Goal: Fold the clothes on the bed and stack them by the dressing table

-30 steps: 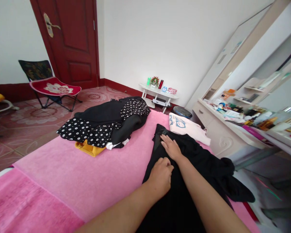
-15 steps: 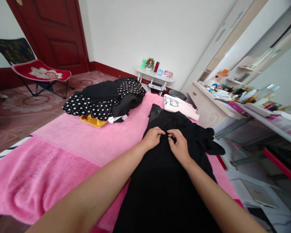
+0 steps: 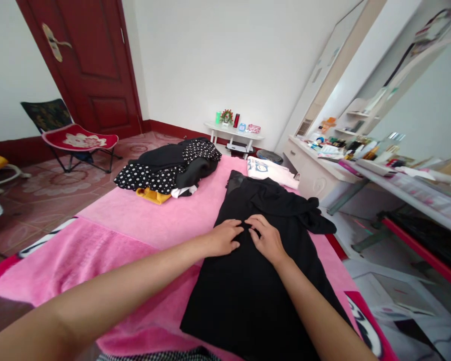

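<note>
Both hands, left hand (image 3: 222,237) and right hand (image 3: 267,239), rest flat, fingers spread, gripping nothing, on the black garment (image 3: 255,281); its long axis runs six to twelve o'clock on the pink blanket (image 3: 135,225).

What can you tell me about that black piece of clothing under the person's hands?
The black garment lies spread flat on the pink blanket, running lengthwise away from the camera. It looks like soft, matte fabric with no pattern. Its near part is smooth; the far end is bunched into folds, with a piece trailing off toward the right. The left hand and right hand rest palms down on its middle, fingertips almost meeting.
</note>
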{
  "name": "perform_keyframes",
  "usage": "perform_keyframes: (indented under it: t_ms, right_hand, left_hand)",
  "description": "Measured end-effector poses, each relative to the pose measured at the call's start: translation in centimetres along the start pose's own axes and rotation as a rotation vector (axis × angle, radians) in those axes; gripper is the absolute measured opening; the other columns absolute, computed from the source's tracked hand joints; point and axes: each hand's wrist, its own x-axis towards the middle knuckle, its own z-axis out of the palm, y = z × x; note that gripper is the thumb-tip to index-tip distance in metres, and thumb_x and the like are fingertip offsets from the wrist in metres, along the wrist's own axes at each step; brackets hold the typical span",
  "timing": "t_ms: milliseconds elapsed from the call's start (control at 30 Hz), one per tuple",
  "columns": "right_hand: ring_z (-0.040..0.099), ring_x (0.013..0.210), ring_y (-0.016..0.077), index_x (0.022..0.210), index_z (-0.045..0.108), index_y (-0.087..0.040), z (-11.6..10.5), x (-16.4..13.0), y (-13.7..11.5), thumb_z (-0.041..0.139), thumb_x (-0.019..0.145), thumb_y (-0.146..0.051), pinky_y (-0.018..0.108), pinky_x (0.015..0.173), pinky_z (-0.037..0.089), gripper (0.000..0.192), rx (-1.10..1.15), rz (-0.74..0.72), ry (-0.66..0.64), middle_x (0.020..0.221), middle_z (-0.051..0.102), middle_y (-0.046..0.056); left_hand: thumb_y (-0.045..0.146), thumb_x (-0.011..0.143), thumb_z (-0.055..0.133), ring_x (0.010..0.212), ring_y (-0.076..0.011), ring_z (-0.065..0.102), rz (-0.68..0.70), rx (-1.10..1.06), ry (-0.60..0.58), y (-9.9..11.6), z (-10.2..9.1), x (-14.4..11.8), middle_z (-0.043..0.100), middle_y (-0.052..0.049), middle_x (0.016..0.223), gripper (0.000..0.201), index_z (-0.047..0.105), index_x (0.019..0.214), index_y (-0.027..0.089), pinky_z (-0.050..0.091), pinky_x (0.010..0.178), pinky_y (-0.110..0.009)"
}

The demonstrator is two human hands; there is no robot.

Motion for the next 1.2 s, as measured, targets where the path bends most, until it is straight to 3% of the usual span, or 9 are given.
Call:
perform_keyframes:
  t_ms: [233, 333, 433, 600, 733, 800, 900, 967, 1200]
  right_hand:
    - [0.048, 0.118, 0.0203, 0.134, 0.043, -0.036, 0.3, 0.4, 0.9, 0.039, 0.082, -0.004, 0.039, 0.093, 0.044, 0.062, -0.147, 0.046, -0.061, 0.147, 0.034, 0.001]
    - [0.044, 0.124, 0.0208, 0.132, 0.047, -0.037, 0.5, 0.6, 1.2, 0.036, 0.080, -0.001, 0.043, 0.095, 0.042, 0.064, -0.129, 0.009, -0.125, 0.150, 0.029, -0.001]
    - [0.041, 0.128, 0.0176, 0.132, 0.048, -0.030, 0.8, 0.6, 1.8, 0.032, 0.081, 0.000, 0.047, 0.106, 0.033, 0.061, -0.025, -0.032, -0.112, 0.143, 0.042, 0.002]
    - [0.046, 0.125, 0.0165, 0.129, 0.050, -0.023, 1.2, 0.5, 2.3, 0.032, 0.080, -0.002, 0.050, 0.111, 0.024, 0.056, 0.077, 0.005, 0.010, 0.132, 0.053, 0.007]
    - [0.050, 0.119, 0.0186, 0.118, 0.058, -0.024, 0.9, 0.5, 2.0, 0.040, 0.079, -0.006, 0.043, 0.104, 0.037, 0.046, 0.107, 0.071, 0.060, 0.125, 0.055, 0.006]
    - [0.052, 0.114, 0.0194, 0.112, 0.060, -0.023, 0.7, 0.6, 1.9, 0.043, 0.079, -0.008, 0.040, 0.099, 0.042, 0.040, 0.133, 0.099, 0.081, 0.123, 0.055, 0.006]
    - [0.056, 0.107, 0.0196, 0.109, 0.061, -0.024, 0.6, 0.7, 1.9, 0.043, 0.079, -0.008, 0.037, 0.094, 0.046, 0.038, 0.188, 0.129, 0.122, 0.117, 0.057, 0.006]
    - [0.057, 0.104, 0.0194, 0.108, 0.060, -0.024, 0.6, 0.7, 2.0, 0.043, 0.079, -0.008, 0.037, 0.093, 0.047, 0.037, 0.211, 0.151, 0.148, 0.112, 0.059, 0.005]
    - [0.044, 0.124, 0.0229, 0.122, 0.050, -0.024, 0.5, 1.2, 3.8, 0.044, 0.080, -0.009, 0.044, 0.103, 0.040, 0.045, 0.065, 0.196, 0.237, 0.138, 0.039, 0.009]
  left_hand:
    - [0.031, 0.072, 0.073, 0.090, -0.0228, 0.062, 0.171, 0.033, -0.236, 6.8, -2.5, -7.3, 0.063, -0.004, 0.103, 0.052, 0.057, 0.121, 0.029, 0.050, 0.077, -0.031]
    - [0.026, 0.073, 0.072, 0.081, -0.0206, 0.064, 0.166, 0.075, -0.290, 7.5, -1.6, -6.9, 0.065, -0.003, 0.092, 0.035, 0.065, 0.107, 0.027, 0.048, 0.068, -0.027]
    - [0.018, 0.074, 0.070, 0.075, -0.0164, 0.063, 0.207, 0.014, -0.286, 7.3, -0.6, -5.7, 0.066, 0.000, 0.078, 0.011, 0.069, 0.083, 0.022, 0.046, 0.067, -0.022]
    - [0.017, 0.075, 0.069, 0.066, -0.0108, 0.060, 0.301, -0.227, -0.275, 7.6, -1.3, -4.8, 0.065, 0.002, 0.073, 0.011, 0.069, 0.086, 0.022, 0.043, 0.061, -0.017]
    - [0.029, 0.077, 0.068, 0.057, -0.0105, 0.060, 0.245, -0.373, -0.515, 7.1, -1.7, -2.9, 0.063, 0.004, 0.063, 0.011, 0.069, 0.085, 0.022, 0.043, 0.056, -0.018]
    - [0.034, 0.081, 0.062, 0.057, -0.0112, 0.061, 0.195, -0.386, -0.411, 5.9, -1.6, -0.6, 0.064, 0.003, 0.063, 0.016, 0.069, 0.086, 0.021, 0.045, 0.058, -0.020]
    - [0.025, 0.085, 0.052, 0.088, -0.0159, 0.063, 0.125, -0.211, 0.106, 2.6, -1.3, 4.2, 0.068, -0.002, 0.093, 0.020, 0.066, 0.100, 0.020, 0.047, 0.080, -0.025]
    - [0.023, 0.084, 0.052, 0.114, -0.0200, 0.053, 0.034, -0.064, 0.309, -0.1, -1.0, 7.2, 0.058, -0.007, 0.122, 0.037, 0.056, 0.121, 0.019, 0.041, 0.096, -0.030]
    - [0.044, 0.093, 0.035, 0.140, -0.0281, 0.019, -0.142, 0.231, 0.268, -6.1, 2.0, 11.1, 0.030, -0.011, 0.149, 0.054, 0.038, 0.140, 0.018, 0.016, 0.113, -0.046]
